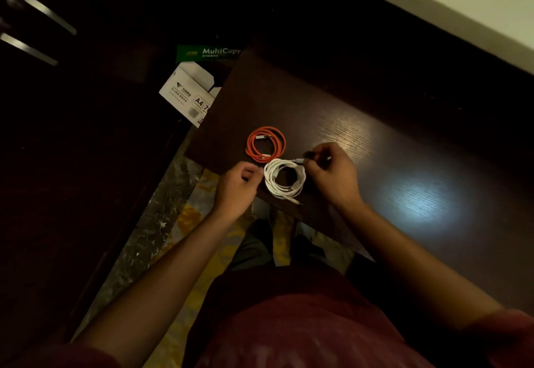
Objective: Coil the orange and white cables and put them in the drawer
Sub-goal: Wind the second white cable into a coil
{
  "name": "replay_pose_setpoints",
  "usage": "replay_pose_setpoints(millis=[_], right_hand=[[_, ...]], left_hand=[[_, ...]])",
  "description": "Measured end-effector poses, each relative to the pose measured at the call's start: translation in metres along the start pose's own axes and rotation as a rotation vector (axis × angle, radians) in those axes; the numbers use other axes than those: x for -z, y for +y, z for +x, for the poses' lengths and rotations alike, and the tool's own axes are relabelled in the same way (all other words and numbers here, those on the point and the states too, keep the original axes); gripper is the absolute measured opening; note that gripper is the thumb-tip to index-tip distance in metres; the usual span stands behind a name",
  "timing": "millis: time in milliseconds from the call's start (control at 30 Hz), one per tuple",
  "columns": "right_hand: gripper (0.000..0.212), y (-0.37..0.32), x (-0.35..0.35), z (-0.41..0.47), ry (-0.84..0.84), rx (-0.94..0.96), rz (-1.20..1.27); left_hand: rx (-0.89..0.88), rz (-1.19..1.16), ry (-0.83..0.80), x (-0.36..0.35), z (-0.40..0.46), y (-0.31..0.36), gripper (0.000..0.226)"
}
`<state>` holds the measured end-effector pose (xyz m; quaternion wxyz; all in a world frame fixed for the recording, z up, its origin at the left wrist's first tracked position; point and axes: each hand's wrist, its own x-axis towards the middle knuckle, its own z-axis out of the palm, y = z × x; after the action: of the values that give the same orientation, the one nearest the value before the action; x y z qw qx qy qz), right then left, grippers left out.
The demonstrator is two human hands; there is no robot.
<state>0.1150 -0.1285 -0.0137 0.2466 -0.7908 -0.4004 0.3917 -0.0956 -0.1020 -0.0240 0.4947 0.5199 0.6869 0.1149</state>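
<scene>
I see a dark wooden table (375,148) with paper boxes (187,90) on the floor beyond its corner. The orange cable (265,144) lies coiled near the edge, the white cable (284,178) coiled just beside it. My left hand (238,187) pinches the white coil's side; my right hand (332,172) pinches its plug end.

orange cable (265,144) coiled on tabletop (375,148), just beyond my hands | white cable (284,178) coiled between my left hand (238,184) and right hand (332,172), touching the other coil | paper boxes (190,90) on floor, beyond and left of my left hand, off tabletop's corner
</scene>
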Motion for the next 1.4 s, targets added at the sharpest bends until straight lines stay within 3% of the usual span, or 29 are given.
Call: replay_pose_setpoints(millis=[100,233,467,567,767,1100,1400], right_hand=[[0.032,-0.017,0.004,0.016,0.035,0.103,-0.054],[0.052,-0.036,-0.007,0.039,-0.124,0.169,-0.158],[0.062,-0.052,-0.029,0.058,-0.278,0.094,-0.212],[0.055,-0.054,-0.035,0.062,-0.276,0.061,-0.198],[0.034,-0.055,-0.039,0.067,-0.258,0.003,-0.083],[0.028,-0.07,-0.001,0.047,-0.238,0.029,0.208],[0.026,-0.011,0.011,-0.001,-0.268,-0.002,0.163]], left_hand=[[-0.011,0.014,0.084,0.012,0.012,0.0,0.02],[-0.065,0.083,0.153,0.026,0.026,0.009,0.038],[-0.044,0.11,0.103,0.028,0.053,0.028,0.043],[-0.01,0.082,0.064,0.023,0.056,0.027,0.04],[0.124,-0.194,0.076,0.021,0.063,0.026,0.028],[-0.045,-0.329,0.079,0.045,0.034,0.057,0.022],[-0.047,-0.267,-0.019,0.007,-0.008,0.025,0.021]])
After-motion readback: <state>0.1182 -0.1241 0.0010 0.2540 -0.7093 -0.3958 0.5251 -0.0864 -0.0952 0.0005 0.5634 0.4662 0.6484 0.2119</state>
